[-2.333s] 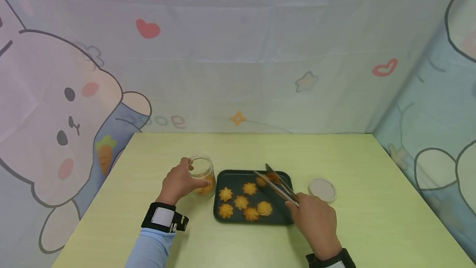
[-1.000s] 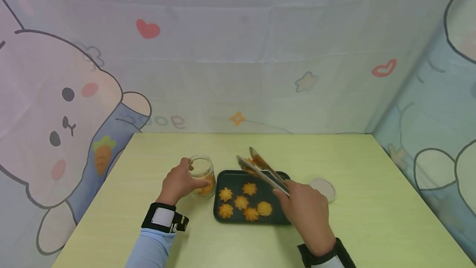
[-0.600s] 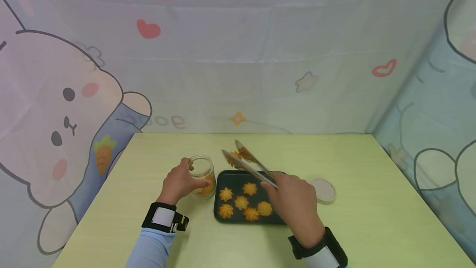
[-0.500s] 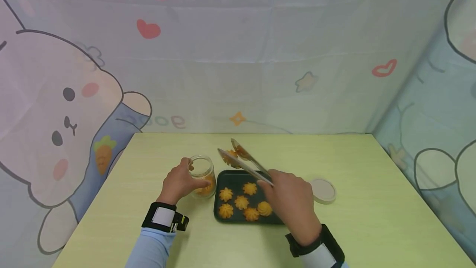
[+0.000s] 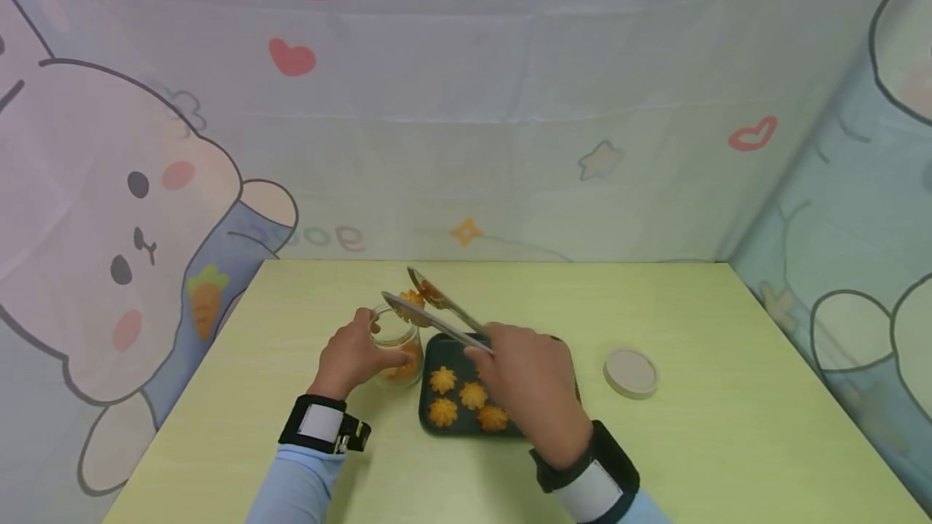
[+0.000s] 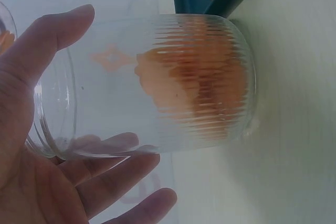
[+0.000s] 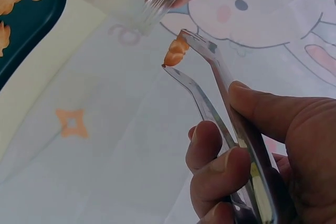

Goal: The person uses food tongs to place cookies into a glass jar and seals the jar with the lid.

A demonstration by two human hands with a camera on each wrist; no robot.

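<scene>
My left hand point(image 5: 357, 356) grips a clear glass jar point(image 6: 115, 87) around its upper part, thumb on one side and fingers on the other. The jar stands upright on the table without a lid, with several golden cookies point(image 6: 194, 77) in its lower half. My right hand point(image 5: 527, 382) holds metal tongs point(image 5: 455, 330), fingers curled round both arms. Between the tong tips is one cookie point(image 7: 176, 52), just above and slightly right of the jar mouth. A dark green tray point(image 5: 429, 423) of star-shaped cookies lies right of the jar, partly hidden by my right hand.
A round whitish lid point(image 5: 630, 373) lies on the pale yellow-green table point(image 5: 728, 427), right of the tray. Behind the table's far edge hangs a cartoon-printed cloth point(image 5: 466, 103).
My right hand has lifted the tongs with a cookie from the tray's back right and carried them left to the jar mouth. The left hand and jar have stayed in place.
</scene>
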